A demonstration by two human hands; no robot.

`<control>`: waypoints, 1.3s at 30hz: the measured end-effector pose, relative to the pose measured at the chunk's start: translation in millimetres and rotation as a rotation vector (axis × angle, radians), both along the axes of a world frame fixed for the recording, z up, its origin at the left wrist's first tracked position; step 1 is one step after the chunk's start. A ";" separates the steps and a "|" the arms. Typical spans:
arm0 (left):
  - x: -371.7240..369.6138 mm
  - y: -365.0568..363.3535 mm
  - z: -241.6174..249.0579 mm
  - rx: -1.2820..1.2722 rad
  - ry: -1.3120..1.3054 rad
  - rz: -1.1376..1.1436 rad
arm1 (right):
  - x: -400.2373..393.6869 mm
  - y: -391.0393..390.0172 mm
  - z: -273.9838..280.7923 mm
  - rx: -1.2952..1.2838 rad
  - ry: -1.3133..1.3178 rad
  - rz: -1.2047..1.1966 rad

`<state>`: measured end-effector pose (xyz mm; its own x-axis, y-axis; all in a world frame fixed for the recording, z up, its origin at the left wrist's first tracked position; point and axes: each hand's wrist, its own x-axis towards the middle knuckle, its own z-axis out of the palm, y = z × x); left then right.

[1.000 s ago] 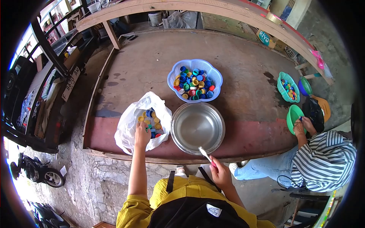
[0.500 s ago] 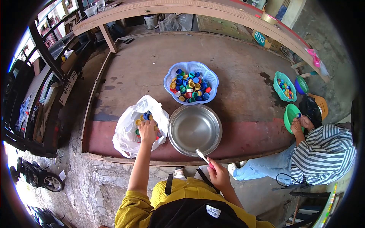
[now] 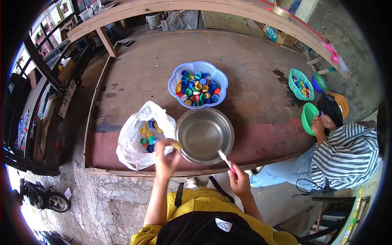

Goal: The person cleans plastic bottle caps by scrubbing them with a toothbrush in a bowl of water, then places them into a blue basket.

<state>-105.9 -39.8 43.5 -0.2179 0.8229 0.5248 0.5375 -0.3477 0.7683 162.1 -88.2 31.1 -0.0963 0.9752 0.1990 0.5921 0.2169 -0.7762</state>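
Observation:
Between the fingertips of my left hand is a yellow bottle cap, at the left rim of the steel basin. The basin seems to hold some clear water. To the left, the white plastic bag lies open with several coloured caps inside. My right hand grips a brush, possibly a toothbrush, with a white head and pink handle, its bristles over the basin's near rim. Behind the basin stands a blue scalloped basket full of bottle caps.
On the right, a person in a striped top handles something small over a green bowl. Beyond it stand a teal basket of caps and a purple-green bowl. A wooden bench spans the table's far side.
My left hand has come out of the plastic bag with a yellow cap and moved right to the basin. My right hand still holds the brush. The view has shifted slightly.

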 end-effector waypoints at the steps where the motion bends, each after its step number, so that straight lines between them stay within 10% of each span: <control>1: 13.3 2.8 -2.6 -0.052 0.053 -0.097 | 2.1 1.0 0.5 0.004 -0.008 -0.001; 17: 64.1 87.1 -83.3 -0.438 0.452 -0.405 | 17.8 -17.4 11.8 0.012 0.017 -0.131; 29: 63.2 95.4 -56.2 -0.349 0.089 -0.480 | 13.9 -14.1 12.9 0.012 0.051 -0.115; 39: 59.8 95.8 60.3 -0.041 0.080 -0.421 | 9.3 -15.2 14.7 0.020 0.082 -0.123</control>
<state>-46.1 56.0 103.8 0.1813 0.8521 0.4910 0.4142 -0.5190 0.7477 171.5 -103.4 45.8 0.0407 0.9746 0.2204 0.5498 0.1624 -0.8194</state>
